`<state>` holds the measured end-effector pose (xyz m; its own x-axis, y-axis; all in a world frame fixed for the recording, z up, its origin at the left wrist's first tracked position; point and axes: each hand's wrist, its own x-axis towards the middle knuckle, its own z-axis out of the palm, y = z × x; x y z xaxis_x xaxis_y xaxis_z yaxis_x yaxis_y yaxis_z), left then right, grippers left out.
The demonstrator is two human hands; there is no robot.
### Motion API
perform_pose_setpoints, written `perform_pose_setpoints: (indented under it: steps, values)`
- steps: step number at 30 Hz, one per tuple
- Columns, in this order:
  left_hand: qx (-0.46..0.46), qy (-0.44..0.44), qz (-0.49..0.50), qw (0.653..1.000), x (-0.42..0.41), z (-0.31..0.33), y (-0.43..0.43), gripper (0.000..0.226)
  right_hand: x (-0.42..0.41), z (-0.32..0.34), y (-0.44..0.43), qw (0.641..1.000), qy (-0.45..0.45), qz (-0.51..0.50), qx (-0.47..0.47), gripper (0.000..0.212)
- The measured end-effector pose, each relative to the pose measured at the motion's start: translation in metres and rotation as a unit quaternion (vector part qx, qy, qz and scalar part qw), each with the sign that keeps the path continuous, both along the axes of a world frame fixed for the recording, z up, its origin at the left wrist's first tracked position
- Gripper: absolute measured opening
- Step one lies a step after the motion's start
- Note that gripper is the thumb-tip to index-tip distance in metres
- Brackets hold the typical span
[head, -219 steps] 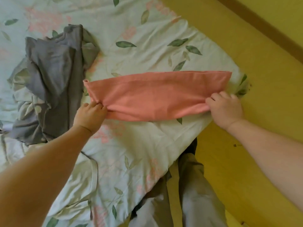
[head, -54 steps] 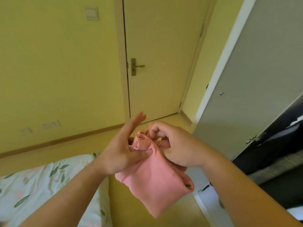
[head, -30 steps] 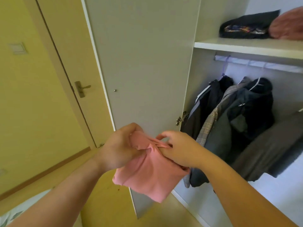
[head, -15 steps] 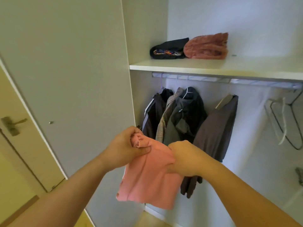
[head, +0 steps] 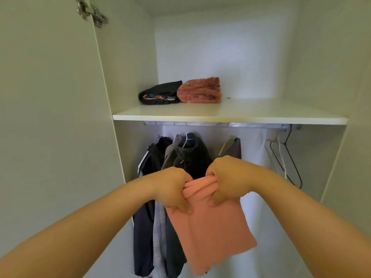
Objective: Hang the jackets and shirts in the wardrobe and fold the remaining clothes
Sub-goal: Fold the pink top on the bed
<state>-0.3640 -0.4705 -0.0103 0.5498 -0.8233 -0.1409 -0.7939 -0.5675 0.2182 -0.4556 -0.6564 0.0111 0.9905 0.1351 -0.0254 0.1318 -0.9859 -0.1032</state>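
- Nearest the camera, in front of the open wardrobe, the left hand (head: 172,190) and the right hand (head: 227,178) sit side by side, almost touching. Each has its fingers curled tight round the bunched top edge of the folded salmon-pink knit garment (head: 210,229), so neither hand is free.
- From that grip the pink garment hangs as a flat rectangle. Its long axis runs top to bottom and slants a little to the right, and its lower edge is well below the hands.
- Just behind it, and partly hidden by it, dark jackets (head: 192,157) and a checked shirt (head: 159,231) hang from the metal hanging rail (head: 251,125). A grey-brown garment (head: 233,147) hangs to their right, and bare wire hangers (head: 282,155) farther right again.
- Above the rail is the white wardrobe shelf (head: 230,118). It lies up and away from both hands, so I judge the garment must rise past the front lip before it goes forward onto the board.
- At the back left of the shelf, a folded black garment with a bright multicoloured print (head: 160,93) touches a folded rust-coloured fleece bundle (head: 200,90). Bare board shows to the right of the fleece and in front of both.
- The right hand is slightly higher and nearer that bare stretch, so it probably leads. The hanging tail could catch the lip and come unfolded unless it is lifted clear.
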Motion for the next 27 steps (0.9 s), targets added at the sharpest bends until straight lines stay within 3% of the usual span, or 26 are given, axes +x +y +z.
perform_pose_setpoints:
  steps: [4, 11, 19, 27]
  values:
    - [0.016, 0.095, -0.057, 0.994, 0.013, 0.045, -0.033, 0.029, -0.008, 0.046, -0.03, 0.997, 0.062, -0.036, -0.007, 0.042]
    - [0.055, 0.18, -0.143, 0.972, 0.019, 0.16, -0.1, 0.029, -0.027, 0.153, -0.101, 0.965, 0.202, -0.102, 0.133, 0.025]
    - [0.052, 0.213, -0.147, 0.964, 0.034, 0.246, -0.175, 0.031, -0.026, 0.231, -0.172, 0.944, 0.209, -0.164, 0.194, 0.04]
    - [0.03, 0.232, -0.148, 0.961, 0.096, 0.299, -0.262, 0.033, 0.004, 0.276, -0.244, 0.94, 0.126, -0.248, 0.198, 0.031]
